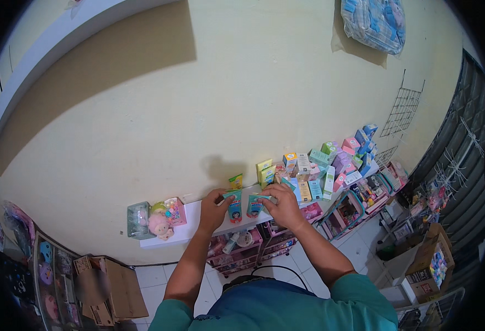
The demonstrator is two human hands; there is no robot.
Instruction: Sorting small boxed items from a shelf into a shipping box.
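Over the smooth white shelf board [191,219], the left hand [213,211] pinches the crimped upper part of a flat, tapering teal plastic squeeze tube with a red cap [235,207] between thumb and fingers. The right hand [282,205] grips a matching teal tube [254,206] just beside it, likewise cap downward; whether either cap rests on the board is unclear. At the board's left end sit a fuzzy pink plush toy [159,225] and a clear, rectangular plastic container [138,222]; toward its right end, pastel cardboard boxes [315,190] crowd together.
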